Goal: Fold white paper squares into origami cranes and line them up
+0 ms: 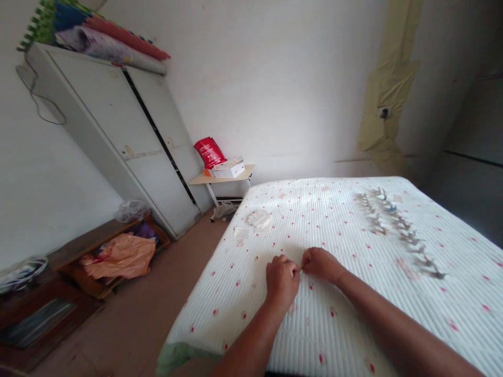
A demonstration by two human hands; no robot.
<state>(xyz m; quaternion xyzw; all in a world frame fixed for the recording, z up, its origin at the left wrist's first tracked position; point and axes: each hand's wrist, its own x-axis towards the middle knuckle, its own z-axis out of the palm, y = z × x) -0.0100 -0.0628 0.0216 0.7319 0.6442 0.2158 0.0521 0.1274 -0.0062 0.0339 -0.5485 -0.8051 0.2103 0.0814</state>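
1. Right up front, at the near left corner: a fold of plain green cloth (176, 357), peeking out under a bed with a ribbed white cover dotted in red (314, 320).
2. And here, over the bed: bare left hand (282, 281) and bare right hand (323, 265), almost meeting, both drawn into narrow pinches! Between the fingertips, held from both sides: a tiny thin piece (301, 270), too small to identify.
3. Across to the right, well apart from both hands: small grey-brown pieces (412, 239), blurred, strung out in uneven rows on the cover.
4. Beyond the left hand: a crumpled whitish packet (259, 219), with a flat off-white slip (240, 232) just beside.
5. Off the bed, down left: a crumpled orange plastic bag (120, 256) on low brown wooden furniture (80, 246).
6. Past the far left corner: a small pale tabletop (199, 180), bearing a white box (231, 170) and a red bag with white lettering (209, 152).
7. At the back: a tall grey two-door cabinet (106, 110), topped with rolled mats (118, 51).
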